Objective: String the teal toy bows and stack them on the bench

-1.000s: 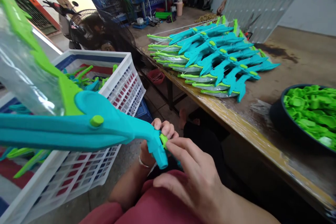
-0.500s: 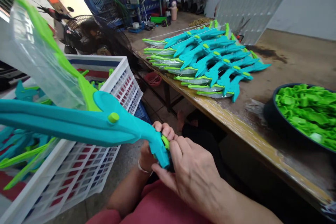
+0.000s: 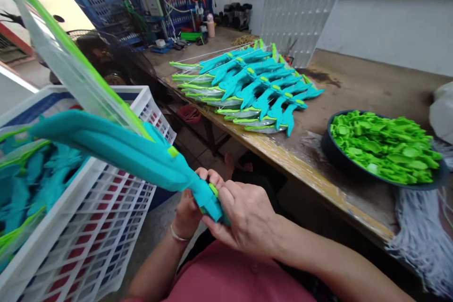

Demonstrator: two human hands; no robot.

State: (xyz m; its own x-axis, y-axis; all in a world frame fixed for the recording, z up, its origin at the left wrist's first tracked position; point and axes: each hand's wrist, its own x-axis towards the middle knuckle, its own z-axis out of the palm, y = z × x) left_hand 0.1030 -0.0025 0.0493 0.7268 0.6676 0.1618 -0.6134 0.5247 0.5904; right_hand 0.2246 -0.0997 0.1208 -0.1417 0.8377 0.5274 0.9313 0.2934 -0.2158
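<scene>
Teal pc [image 3: 123, 153] tipped up vs 1s ago.

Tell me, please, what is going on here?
A person holds a turquoise and green plastic piece in both hands. The left hand grips its near end; the right hand is at a small green part there. Similar pieces lie lined up on the table, beside a dark bowl of green parts.
</scene>
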